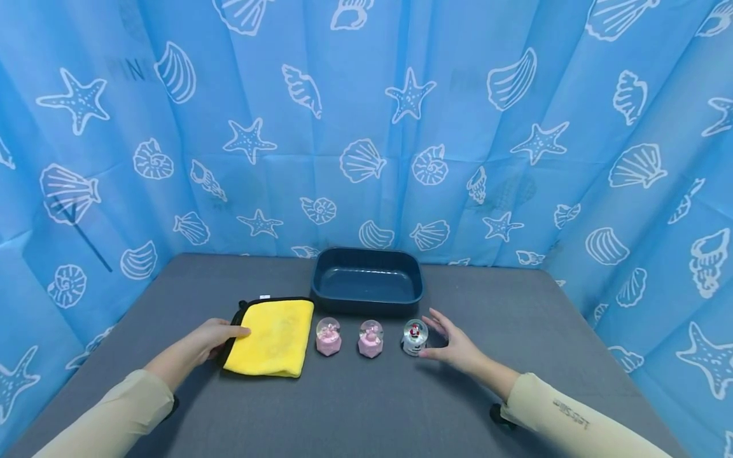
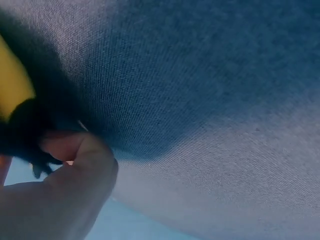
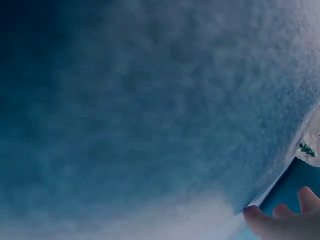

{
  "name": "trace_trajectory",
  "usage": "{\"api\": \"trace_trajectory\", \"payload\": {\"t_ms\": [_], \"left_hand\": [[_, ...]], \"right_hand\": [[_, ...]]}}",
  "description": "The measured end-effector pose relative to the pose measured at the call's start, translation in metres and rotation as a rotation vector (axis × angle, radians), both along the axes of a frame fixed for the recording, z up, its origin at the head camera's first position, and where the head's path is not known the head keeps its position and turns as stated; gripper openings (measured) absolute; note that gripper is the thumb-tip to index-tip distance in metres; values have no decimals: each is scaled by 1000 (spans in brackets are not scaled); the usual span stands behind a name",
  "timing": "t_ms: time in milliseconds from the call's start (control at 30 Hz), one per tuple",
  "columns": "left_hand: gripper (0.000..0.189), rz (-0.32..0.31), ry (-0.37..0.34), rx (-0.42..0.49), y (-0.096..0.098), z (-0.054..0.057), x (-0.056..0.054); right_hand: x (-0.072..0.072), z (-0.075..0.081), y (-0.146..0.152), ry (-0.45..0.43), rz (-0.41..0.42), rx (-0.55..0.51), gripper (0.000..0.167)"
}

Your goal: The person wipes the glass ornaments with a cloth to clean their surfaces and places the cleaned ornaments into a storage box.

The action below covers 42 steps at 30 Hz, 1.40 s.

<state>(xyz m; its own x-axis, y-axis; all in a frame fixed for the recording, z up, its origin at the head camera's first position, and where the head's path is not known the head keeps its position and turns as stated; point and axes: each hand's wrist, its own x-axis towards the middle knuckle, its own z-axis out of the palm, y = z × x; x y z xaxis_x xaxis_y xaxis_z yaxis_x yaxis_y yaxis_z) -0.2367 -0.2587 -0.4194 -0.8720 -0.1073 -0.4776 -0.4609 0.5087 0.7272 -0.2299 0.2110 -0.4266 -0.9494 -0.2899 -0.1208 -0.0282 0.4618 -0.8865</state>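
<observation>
- Thumb and fingers of the left hand [image 1: 213, 337] pinch, as we see it, the left edge of a flat yellow plush cloth with black edging [image 1: 275, 340]; whether it rests fully on the grey fabric-topped table [image 1: 343, 410], we cannot tell.
- Just right of it we find a small clear snow globe on a pink faceted base [image 1: 328, 343], upright.
- Behind the globes we have a glossy dark-blue rectangular tray [image 1: 368, 307].
- Before its middle we see a second, pink-based clear globe [image 1: 370, 345].
- Further right we have a whitish-based clear globe with a red-and-white figure [image 1: 413, 340].
- At its right side we see the right hand [image 1: 455, 346], thumb and fingers spread; contact we cannot confirm.
- We judge this step a reach for that globe; next, we think, calls for closing the right fingers on its base.
</observation>
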Motion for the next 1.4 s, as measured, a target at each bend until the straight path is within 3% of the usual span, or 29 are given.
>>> {"api": "trace_trajectory", "payload": {"t_ms": [300, 667, 1000, 1233, 1400], "left_hand": [[76, -38, 11, 99, 6, 2, -2], [73, 10, 25, 213, 14, 0, 2], [49, 51, 33, 392, 17, 0, 7], [57, 74, 44, 525, 18, 11, 17], [56, 35, 66, 713, 13, 24, 26]], "right_hand": [[-7, -2, -13, -24, -33, 78, 93], [-8, -5, -22, -11, -57, 140, 74], [-11, -5, -27, -13, -128, 132, 55], [-9, 2, -25, 8, -109, 131, 55], [-6, 12, -22, -4, -123, 108, 57]]}}
